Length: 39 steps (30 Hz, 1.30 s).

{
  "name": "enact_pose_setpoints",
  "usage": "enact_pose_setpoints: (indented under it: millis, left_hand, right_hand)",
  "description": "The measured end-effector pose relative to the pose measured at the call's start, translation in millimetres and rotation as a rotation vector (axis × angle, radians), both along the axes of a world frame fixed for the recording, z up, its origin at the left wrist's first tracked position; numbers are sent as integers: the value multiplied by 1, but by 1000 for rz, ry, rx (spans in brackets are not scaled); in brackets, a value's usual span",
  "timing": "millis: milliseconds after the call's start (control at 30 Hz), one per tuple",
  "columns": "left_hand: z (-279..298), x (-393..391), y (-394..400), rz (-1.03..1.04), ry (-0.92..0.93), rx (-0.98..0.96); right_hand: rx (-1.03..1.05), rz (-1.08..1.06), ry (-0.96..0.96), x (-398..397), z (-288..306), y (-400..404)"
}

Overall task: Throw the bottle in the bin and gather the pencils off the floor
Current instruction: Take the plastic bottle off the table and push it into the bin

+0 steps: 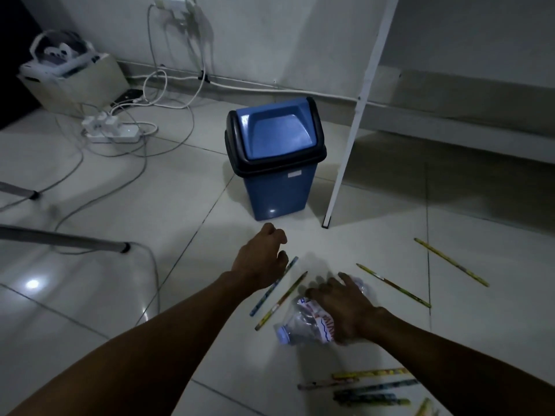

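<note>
A crushed clear plastic bottle (303, 324) with a white cap and a red-and-blue label lies on the tiled floor. My right hand (345, 307) rests on top of it, fingers spread over its body. My left hand (261, 259) hovers further out with loosely curled fingers and nothing in it, just left of two pencils (277, 295). More pencils lie to the right (393, 285) (450, 261), and several lie near the bottom edge (372, 385). A blue bin (277, 187) with a black-rimmed swing lid stands upright beyond my hands, lid shut.
A white table leg (345, 151) slants down right of the bin. Grey chair legs (66, 238) reach in from the left. A power strip (112, 130) with tangled cables lies at the back left, near a box (75, 85) by the wall.
</note>
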<state>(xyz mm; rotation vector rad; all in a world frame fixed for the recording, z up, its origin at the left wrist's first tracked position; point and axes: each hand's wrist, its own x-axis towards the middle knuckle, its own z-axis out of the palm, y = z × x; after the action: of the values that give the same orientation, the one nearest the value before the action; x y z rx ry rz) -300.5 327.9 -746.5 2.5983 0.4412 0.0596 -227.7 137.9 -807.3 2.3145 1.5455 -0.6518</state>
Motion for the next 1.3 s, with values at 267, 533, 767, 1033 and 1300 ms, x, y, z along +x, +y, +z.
enact_pose_setpoints:
  millis: [267, 533, 767, 1033, 1300]
  left_hand:
    - [46, 21, 29, -23, -359, 135]
    - [114, 59, 86, 352, -651, 88]
    - [121, 94, 111, 347, -302, 74]
    - [94, 122, 121, 355, -210, 65]
    - [91, 123, 123, 394, -266, 282]
  right_hand:
    - [342, -388, 284, 25, 57, 18]
    - [1052, -773, 942, 57, 140, 59]
    - [1352, -887, 989, 83, 177, 107]
    - [1486, -906, 877, 97, 190, 140]
    - [1635, -825, 787, 103, 200, 149]
